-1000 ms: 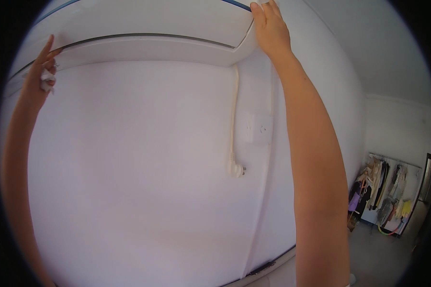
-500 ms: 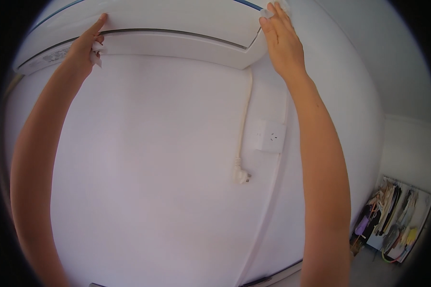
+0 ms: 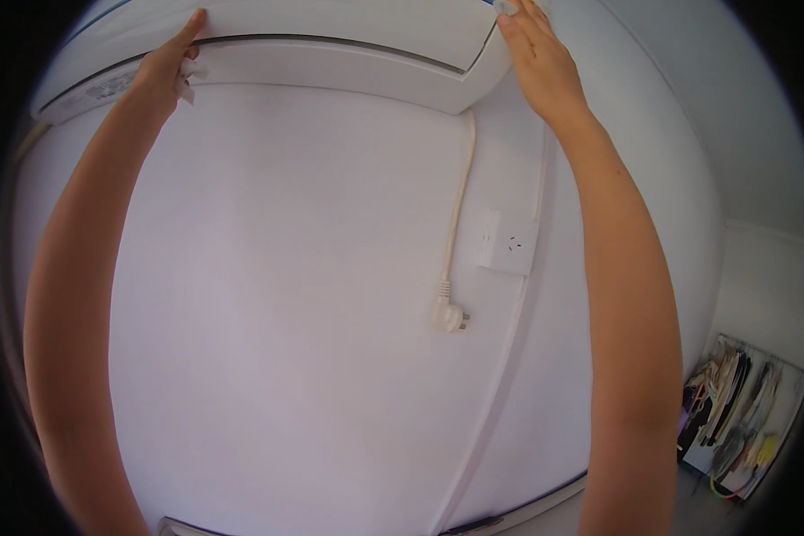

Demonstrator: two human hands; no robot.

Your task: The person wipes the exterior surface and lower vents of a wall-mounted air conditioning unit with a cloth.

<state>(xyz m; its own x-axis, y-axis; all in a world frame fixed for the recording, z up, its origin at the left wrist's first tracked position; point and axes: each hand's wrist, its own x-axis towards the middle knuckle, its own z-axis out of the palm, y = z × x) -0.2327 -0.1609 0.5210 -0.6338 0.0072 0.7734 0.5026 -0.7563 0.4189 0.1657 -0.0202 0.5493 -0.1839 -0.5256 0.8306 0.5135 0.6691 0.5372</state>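
A white wall-mounted air conditioner (image 3: pixel 330 71) spans the top of the view, with a dark seam along its front panel. My left hand (image 3: pixel 165 76) is at its lower left part, thumb laid on the front panel and fingers curled beneath. A crumpled white tissue (image 3: pixel 188 89) sticks out from those fingers. Up at the unit's right end, my right hand (image 3: pixel 545 71) presses with its fingers extended close together. A bit of white tissue (image 3: pixel 506 8) shows by its thumb; the fingertips run to the top edge of the picture.
From the unit's right underside hangs a cream power cord (image 3: pixel 460 196) with an unplugged plug (image 3: pixel 451 315). Beside it is a white wall socket (image 3: pixel 512 243) above a cable trunking strip (image 3: pixel 482 429). A rack of hanging clothes (image 3: pixel 732 406) stands at the far right.
The view has tilted down a little, so the unit and both hands sit higher in the picture. My right hand has shifted slightly rightward along the unit's end. The left hand keeps its place.
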